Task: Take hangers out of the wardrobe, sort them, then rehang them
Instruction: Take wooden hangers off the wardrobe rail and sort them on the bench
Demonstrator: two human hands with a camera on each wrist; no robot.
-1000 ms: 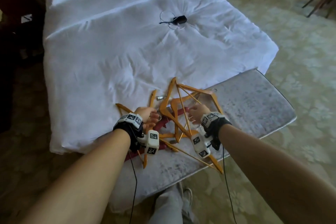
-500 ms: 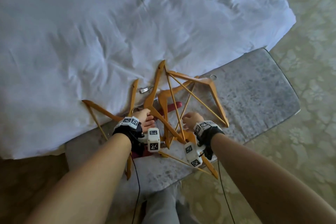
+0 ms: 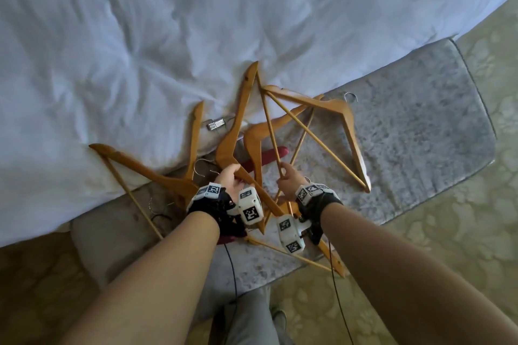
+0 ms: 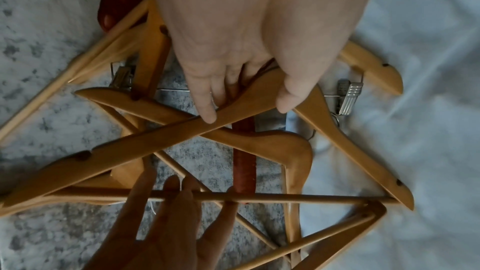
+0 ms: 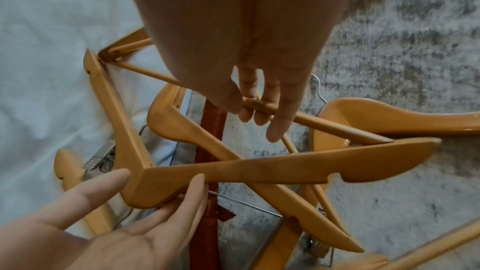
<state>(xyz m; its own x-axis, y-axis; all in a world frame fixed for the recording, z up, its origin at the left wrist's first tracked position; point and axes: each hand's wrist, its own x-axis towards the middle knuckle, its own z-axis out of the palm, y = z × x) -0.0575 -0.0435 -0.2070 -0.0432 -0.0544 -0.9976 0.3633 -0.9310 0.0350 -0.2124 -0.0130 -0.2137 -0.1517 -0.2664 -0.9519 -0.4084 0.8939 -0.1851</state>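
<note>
Several light wooden hangers lie tangled on a grey bench point(image 3: 420, 134) at the foot of a bed. My left hand point(image 3: 232, 173) grips one wooden hanger point(image 3: 238, 120) at its bend, thumb on one arm and fingers point(image 4: 207, 114) on the other. My right hand point(image 3: 284, 173) pinches the thin crossbar point(image 5: 324, 124) of the same hanger between thumb and fingertips point(image 5: 259, 116). A dark red hanger point(image 3: 270, 155) lies underneath the pile. One hanger with metal clips point(image 3: 215, 124) lies partly on the duvet.
The white duvet point(image 3: 140, 36) covers the bed beyond the pile. More hangers spread left point(image 3: 145, 168) and right point(image 3: 347, 126) on the bench. Patterned carpet point(image 3: 462, 232) lies to the right, and my leg point(image 3: 246, 316) stands against the bench front.
The head view has tilted down and closer to the bench. Both hands stay on the pile in nearly the same spots, and the gripped hanger's tip has swung slightly.
</note>
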